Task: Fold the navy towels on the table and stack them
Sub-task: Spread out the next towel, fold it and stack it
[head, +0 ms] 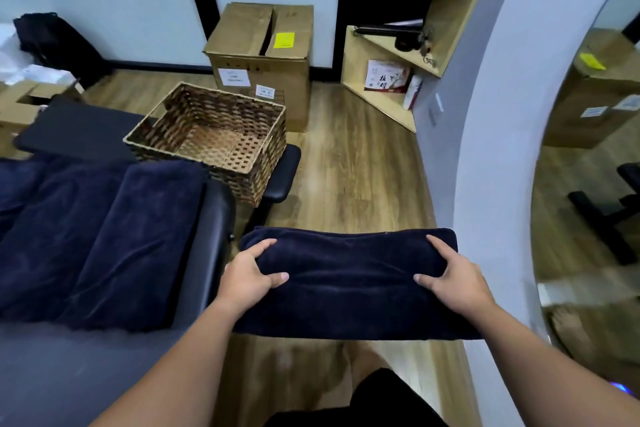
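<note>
A folded navy towel (349, 274) hangs in the air in front of me, over the wooden floor and to the right of the black padded table (211, 236). My left hand (247, 274) grips its left end with the thumb on top. My right hand (453, 279) grips its right end the same way. More navy towels (104, 236) lie folded lengthwise on the table at the left, side by side.
An empty wicker basket (214, 135) sits on a black stool beyond the table's end. Behind it stands a cardboard box (259, 55). Wooden corner shelves (398, 80) and a curved grey wall (491, 149) are on the right.
</note>
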A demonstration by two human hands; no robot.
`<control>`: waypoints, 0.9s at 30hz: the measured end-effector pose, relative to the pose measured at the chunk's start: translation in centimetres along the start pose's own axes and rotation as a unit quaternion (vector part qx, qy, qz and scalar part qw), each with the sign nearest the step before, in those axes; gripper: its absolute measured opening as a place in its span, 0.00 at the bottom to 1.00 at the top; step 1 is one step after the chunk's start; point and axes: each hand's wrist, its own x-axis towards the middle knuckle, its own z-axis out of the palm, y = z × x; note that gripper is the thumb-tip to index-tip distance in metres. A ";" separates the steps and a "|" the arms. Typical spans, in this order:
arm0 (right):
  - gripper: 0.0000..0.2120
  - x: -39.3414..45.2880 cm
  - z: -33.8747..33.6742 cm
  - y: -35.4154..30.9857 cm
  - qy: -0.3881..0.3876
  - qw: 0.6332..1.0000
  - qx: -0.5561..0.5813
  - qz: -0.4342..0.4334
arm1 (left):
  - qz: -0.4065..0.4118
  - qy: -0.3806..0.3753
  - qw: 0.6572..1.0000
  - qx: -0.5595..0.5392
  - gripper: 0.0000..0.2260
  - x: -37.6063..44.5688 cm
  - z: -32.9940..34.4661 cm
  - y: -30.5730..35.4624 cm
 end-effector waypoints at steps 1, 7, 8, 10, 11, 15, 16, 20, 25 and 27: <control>0.40 1.7 -0.1 -0.5 -0.002 1.000 0.000 -0.003 | 0.000 0.001 1.000 0.001 0.35 1.5 -0.1 0.8; 0.40 13.7 -2.2 -4.3 -0.015 0.999 0.012 -0.033 | -0.017 0.027 0.999 0.012 0.35 11.2 -1.2 6.1; 0.40 15.7 -2.8 -5.1 -0.025 0.999 0.011 -0.033 | -0.022 0.036 0.999 0.013 0.34 12.5 -1.4 7.3; 0.40 19.7 -4.0 -7.1 -0.040 0.998 0.011 -0.041 | -0.031 0.056 0.998 0.007 0.33 15.2 -2.2 9.5; 0.40 21.4 -4.5 -8.0 -0.042 0.998 0.017 -0.048 | -0.033 0.060 0.998 0.007 0.33 16.3 -2.6 10.5; 0.38 28.1 -5.6 -12.7 -0.067 0.994 0.032 -0.082 | -0.045 0.091 0.995 0.018 0.33 21.6 -5.2 13.1; 0.37 29.2 -5.7 -13.9 -0.078 0.992 0.037 -0.093 | -0.050 0.100 0.993 0.027 0.33 22.7 -6.0 13.6; 0.35 34.6 -4.7 -19.8 -0.113 0.983 0.043 -0.137 | -0.072 0.134 0.986 0.062 0.33 28.2 -10.3 14.4; 0.36 38.7 -1.5 -28.3 -0.120 0.978 0.036 -0.168 | -0.091 0.145 0.980 0.098 0.33 35.1 -17.3 13.3; 0.36 39.9 0.3 -32.0 -0.120 0.978 0.035 -0.166 | -0.098 0.148 0.979 0.104 0.33 38.2 -20.5 12.2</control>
